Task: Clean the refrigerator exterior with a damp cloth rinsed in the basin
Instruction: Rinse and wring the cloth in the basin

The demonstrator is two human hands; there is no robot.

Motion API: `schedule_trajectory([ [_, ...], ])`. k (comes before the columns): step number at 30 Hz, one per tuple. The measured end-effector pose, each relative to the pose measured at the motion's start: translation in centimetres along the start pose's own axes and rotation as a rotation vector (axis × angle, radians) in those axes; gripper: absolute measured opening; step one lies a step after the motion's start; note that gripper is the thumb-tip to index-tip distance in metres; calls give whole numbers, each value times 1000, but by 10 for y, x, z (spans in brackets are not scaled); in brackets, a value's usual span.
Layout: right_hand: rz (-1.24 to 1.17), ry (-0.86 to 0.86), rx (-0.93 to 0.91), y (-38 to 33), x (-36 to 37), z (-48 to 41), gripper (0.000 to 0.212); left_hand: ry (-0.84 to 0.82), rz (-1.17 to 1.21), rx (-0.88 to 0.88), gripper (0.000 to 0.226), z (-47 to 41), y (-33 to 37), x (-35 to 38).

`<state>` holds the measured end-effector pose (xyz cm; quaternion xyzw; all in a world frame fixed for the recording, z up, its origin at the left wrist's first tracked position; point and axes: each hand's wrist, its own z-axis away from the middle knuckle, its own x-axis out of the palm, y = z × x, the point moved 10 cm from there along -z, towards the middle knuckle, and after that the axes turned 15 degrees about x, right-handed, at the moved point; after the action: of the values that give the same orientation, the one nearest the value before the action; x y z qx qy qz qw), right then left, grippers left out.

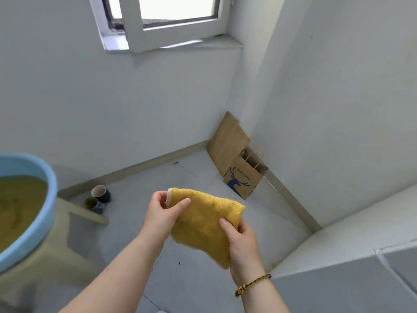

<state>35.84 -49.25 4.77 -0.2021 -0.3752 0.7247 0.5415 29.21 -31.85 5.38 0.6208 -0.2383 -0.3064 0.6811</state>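
Head view: the fingers (184, 203) of the left hand (161, 214) are curled round the upper left corner of the yellow cloth (203, 224), with the thumb pressed on its front face beside a white edge tab. The right hand (242, 247) pinches the cloth's lower right part, its thumb lying on top and the other fingers hidden behind the fabric. The cloth hangs stretched between the two hands, in the air above the grey floor (191, 177). A beaded bracelet (252, 284) sits on the right wrist.

At the left edge a blue basin (50, 199) stands on a beige stand (67, 240) and holds yellowish-green water (20, 199); it is well apart from the cloth. Two mugs (100, 196) sit on the floor by the wall. In the far corner a plain brown paper bag (228, 143) leans against the wall, and a second bag with a blue deer print (244, 179) stands just in front of it. A window (171, 16) is set high in the wall.
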Motion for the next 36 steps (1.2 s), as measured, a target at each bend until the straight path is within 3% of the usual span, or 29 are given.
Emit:
schedule_trajectory([
  [5, 209, -192, -167, -4, 104, 44, 21, 218, -30, -67, 40, 36, 16, -107],
  [10, 393, -366, -341, 28, 219, 87, 23, 212, 224, -313, 56, 74, -10, -182],
  [16, 667, -524, -477, 91, 352, 103, 47, 234, 490, -373, 43, 67, -21, -283],
  [19, 852, -585, -636, 112, 416, 116, 53, 323, 502, -386, 34, 51, -29, -347],
  [23, 878, -665, -621, 130, 487, 111, 58, 399, 511, -395, 22, 26, -36, -425],
  [25, 739, -548, -495, 123, 499, 89, 44, 446, 530, -379, 19, 14, -35, -456],
  [28, 604, -415, -76, 137, 503, 41, 31, 509, 558, -350, 20, -6, -34, -486],
  [32, 291, -620, 466, 171, 533, -2, 52, 535, 584, -326, 28, -42, -40, -495],
  [34, 298, -722, 546, 179, 551, -19, 48, 481, 576, -370, 30, -56, -62, -493],
  [36, 411, -711, 529, 185, 561, -43, 45, 439, 556, -395, 26, -68, -86, -496],
])
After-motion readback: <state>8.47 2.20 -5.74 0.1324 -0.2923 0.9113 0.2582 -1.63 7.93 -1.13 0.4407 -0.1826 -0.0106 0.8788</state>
